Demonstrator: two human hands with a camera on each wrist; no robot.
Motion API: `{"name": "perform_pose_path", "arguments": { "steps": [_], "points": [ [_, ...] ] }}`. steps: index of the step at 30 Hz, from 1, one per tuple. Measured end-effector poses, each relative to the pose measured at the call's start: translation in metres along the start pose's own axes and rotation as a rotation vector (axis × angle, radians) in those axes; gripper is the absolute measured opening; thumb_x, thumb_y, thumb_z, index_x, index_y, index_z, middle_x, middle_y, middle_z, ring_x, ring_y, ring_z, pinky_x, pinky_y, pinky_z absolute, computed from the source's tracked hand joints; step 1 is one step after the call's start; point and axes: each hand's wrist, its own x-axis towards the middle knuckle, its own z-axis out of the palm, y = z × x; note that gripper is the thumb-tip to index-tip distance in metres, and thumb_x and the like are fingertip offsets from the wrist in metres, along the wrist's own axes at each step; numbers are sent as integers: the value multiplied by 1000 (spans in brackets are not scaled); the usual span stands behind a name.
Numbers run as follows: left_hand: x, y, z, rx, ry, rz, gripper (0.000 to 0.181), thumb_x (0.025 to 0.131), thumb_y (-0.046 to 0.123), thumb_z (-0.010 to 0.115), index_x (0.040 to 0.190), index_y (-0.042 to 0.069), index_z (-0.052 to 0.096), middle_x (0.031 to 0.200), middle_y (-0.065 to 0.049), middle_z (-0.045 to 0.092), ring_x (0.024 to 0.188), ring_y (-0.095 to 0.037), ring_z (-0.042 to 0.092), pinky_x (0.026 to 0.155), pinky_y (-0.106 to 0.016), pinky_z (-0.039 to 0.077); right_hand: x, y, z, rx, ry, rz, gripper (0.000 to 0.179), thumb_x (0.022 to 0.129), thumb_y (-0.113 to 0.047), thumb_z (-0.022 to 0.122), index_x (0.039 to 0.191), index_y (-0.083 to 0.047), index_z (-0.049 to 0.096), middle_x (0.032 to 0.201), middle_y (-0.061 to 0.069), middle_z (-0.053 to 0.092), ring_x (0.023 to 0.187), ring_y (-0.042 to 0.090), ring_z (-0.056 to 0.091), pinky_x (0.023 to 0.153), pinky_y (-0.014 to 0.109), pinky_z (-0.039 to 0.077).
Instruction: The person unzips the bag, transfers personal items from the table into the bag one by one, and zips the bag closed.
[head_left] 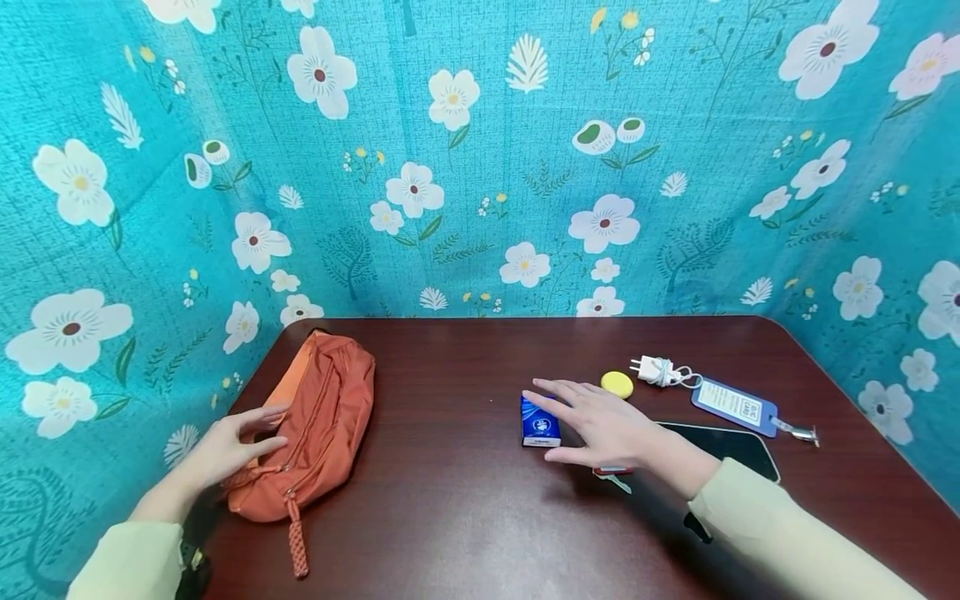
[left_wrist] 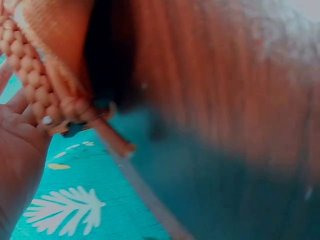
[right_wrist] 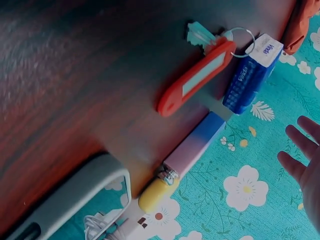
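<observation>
In the head view, my left hand [head_left: 228, 442] rests at the near left side of an orange fabric pouch [head_left: 337, 417], fingers and thumb spread apart. The left wrist view shows that hand [left_wrist: 20, 155] beside the braided zipper pull [left_wrist: 32, 75]. My right hand [head_left: 600, 421] hovers with loosely extended fingers over a blue Vinda tissue pack [head_left: 540, 427]; the right wrist view shows it apart from the pack [right_wrist: 250, 75]. Beneath and beside this hand lie a key [head_left: 617, 481] with a red tag [right_wrist: 195, 80], a yellow round item [head_left: 617, 384] and a pink-and-blue stick-shaped item [right_wrist: 195, 145].
A smartphone [head_left: 738, 446] lies under the right forearm. Behind it are a white charger plug [head_left: 656, 371] with coiled cable and a blue card holder [head_left: 731, 404] with a metal clip. The brown table [head_left: 450, 517] meets a teal floral cloth [head_left: 480, 208] on the back and sides.
</observation>
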Motion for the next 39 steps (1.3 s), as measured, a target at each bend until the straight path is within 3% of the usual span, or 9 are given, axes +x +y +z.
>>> {"name": "perform_pose_path", "arguments": {
  "steps": [4,7,13,19,27,33,39],
  "points": [
    [2,-7,5,-53,-5,-15,60,90,31,70,139,1,51,123,-22,61,111,-37,58,78,-30,51,1,-4,3,4,-11,-4,80,87,-58,60,153,-25,30,154,3,33,136,25,36,103,51,36],
    [4,-9,7,-103,4,-27,59,91,28,70,139,1,50,121,-24,61,104,-36,60,68,-26,51,2,-7,4,7,-14,0,80,87,-59,60,153,-27,29,154,3,33,136,25,36,102,51,37],
    [9,-11,8,-131,20,-10,56,90,24,71,137,0,52,118,-22,63,104,-29,63,75,-22,50,4,-9,5,18,-21,7,79,88,-59,60,153,-27,30,154,3,33,137,24,35,103,53,35],
    [13,-15,12,-186,-7,-23,51,87,18,74,130,-3,56,109,-20,66,92,-19,65,73,-26,53,6,-11,4,50,-30,1,78,88,-57,60,153,-26,30,153,5,34,137,25,35,104,54,34],
    [9,-10,12,-238,-20,-88,42,88,14,73,121,-7,57,96,-13,66,84,-20,65,68,-28,53,8,-9,8,39,-40,16,78,88,-59,59,153,-27,30,154,1,33,136,22,36,104,52,34],
    [9,-4,9,-256,26,-44,37,90,12,69,120,-6,56,96,-15,66,79,-12,61,62,-27,50,15,-11,9,67,-22,20,74,89,-56,60,150,-23,35,150,1,38,135,22,39,105,48,34],
    [12,8,8,-254,48,8,37,91,15,69,121,-4,56,99,-15,65,77,-15,63,60,-28,51,22,-14,14,111,15,-17,69,91,-52,60,149,-20,38,147,1,43,133,20,41,105,45,36]
  ]
}}
